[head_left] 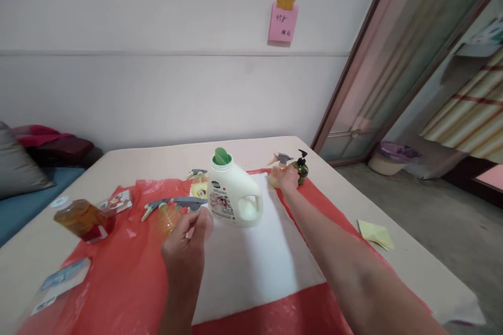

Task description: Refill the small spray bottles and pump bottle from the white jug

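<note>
Head view showed the left hand [186, 243] closed around an orange spray bottle [168, 218], gripped near the neck so the grey trigger head [188, 202] stayed clear of the fingers. That bottle stood roughly upright, its long axis near vertical, with the nozzle pointing left across the red plastic sheet [129, 267]. The right hand [286, 178] reached far across the surface [165, 154] and wrapped a second small spray bottle [280, 166], its trigger head pointing left too; how tightly the fingers closed could not be told at that distance. Just beside it stood a dark green pump bottle [302, 168]. Between the hands, a white detergent jug [233, 193] with a green cap stood upright on a white cloth [251, 256], handle toward the right. Another trigger sprayer [196, 174] sat behind the jug, and an amber bottle [82, 219] leaned at the far left.
</note>
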Demonstrator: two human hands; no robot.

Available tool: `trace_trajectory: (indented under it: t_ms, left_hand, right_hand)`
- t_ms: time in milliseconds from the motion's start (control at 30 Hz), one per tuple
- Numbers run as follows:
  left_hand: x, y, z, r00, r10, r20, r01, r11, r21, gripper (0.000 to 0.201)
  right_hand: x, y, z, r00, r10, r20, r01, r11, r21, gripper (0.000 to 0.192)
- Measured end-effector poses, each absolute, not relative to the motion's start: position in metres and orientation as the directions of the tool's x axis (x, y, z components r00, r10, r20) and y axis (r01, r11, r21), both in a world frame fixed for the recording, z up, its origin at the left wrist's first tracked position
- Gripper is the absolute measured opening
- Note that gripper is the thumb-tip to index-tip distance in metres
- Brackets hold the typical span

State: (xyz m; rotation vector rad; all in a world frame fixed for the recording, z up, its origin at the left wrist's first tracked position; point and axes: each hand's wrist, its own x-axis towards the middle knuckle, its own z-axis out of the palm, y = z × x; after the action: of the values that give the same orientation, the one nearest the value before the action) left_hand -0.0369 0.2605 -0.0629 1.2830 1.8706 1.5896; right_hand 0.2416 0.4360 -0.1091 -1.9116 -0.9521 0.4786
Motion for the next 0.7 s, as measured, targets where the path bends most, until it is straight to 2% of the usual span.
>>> trace_trajectory:
  t_ms: [100,200,400,500,533,567,633,700]
  left_hand:
    - [-0.032,0.259,-0.062,-0.502,0.799,0.332,0.404,-0.124,0.907,0.019]
    - [-0.027,0.257,-0.063,-0.471,0.813,0.342,0.360,-0.176,0.916,0.015]
    - [-0.004,0.245,-0.059,-0.299,0.879,0.372,0.299,-0.284,0.911,0.015]
    - [0.018,0.235,-0.055,-0.160,0.928,0.335,0.227,-0.296,0.928,0.012]
    - [0.025,0.231,-0.054,-0.120,0.942,0.314,0.183,-0.290,0.939,0.014]
    - [0.031,0.228,-0.053,-0.074,0.954,0.290,0.134,-0.279,0.951,0.026]
    - [0.039,0.223,-0.050,0.039,0.971,0.234,0.013,-0.235,0.972,0.063]
    - [0.039,0.220,-0.047,0.139,0.976,0.165,-0.101,-0.152,0.983,0.080]
  right_hand:
    - [0.239,0.446,-0.111,0.700,0.713,0.053,0.432,-0.362,-0.826,0.036]
    - [0.243,0.429,-0.110,0.716,0.690,0.106,0.438,-0.326,-0.838,0.036]
    - [0.252,0.345,-0.075,0.665,0.681,0.306,0.451,-0.039,-0.892,0.031]
    - [0.231,0.295,-0.047,0.617,0.707,0.346,0.420,0.076,-0.904,0.025]
    - [0.220,0.279,-0.038,0.577,0.744,0.337,0.347,0.150,-0.926,0.025]
    - [0.208,0.265,-0.031,0.526,0.789,0.316,0.264,0.202,-0.943,0.026]
    - [0.185,0.243,-0.022,0.394,0.895,0.208,0.070,0.197,-0.978,0.030]
    - [0.167,0.230,-0.023,0.249,0.961,0.117,-0.127,0.153,-0.980,0.033]
